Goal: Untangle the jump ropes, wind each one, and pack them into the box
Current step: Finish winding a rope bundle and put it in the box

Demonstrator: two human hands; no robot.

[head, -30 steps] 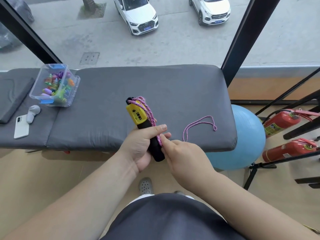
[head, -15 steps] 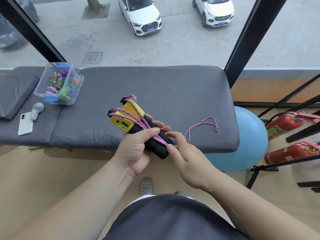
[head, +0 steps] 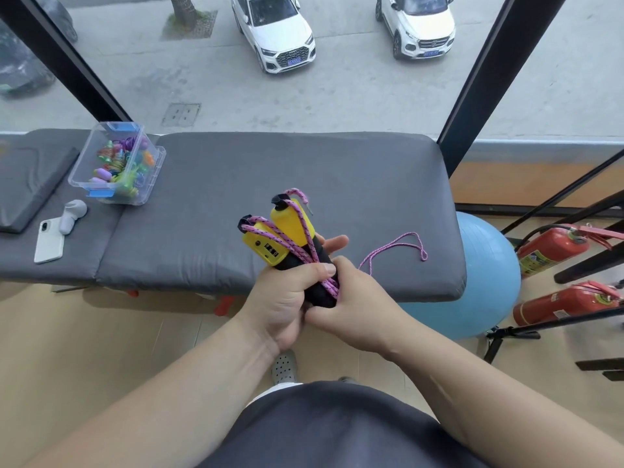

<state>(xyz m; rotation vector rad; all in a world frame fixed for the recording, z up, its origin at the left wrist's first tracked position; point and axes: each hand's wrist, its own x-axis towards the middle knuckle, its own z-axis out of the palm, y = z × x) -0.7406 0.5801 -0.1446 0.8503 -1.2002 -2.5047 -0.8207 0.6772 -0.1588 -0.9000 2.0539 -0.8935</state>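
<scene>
A person's left hand [head: 287,298] holds a tight grip on a jump rope [head: 266,246], its two yellow-and-black handles upright and wound with pink cord, just above the front edge of the grey padded desk [head: 304,170]. The right hand [head: 358,305] curls around the handles' lower ends. The loose cord tail [head: 398,241] lies near the desk's right front corner. The clear box [head: 78,170] stands well apart at far left, across a wide stretch of padding.
</scene>
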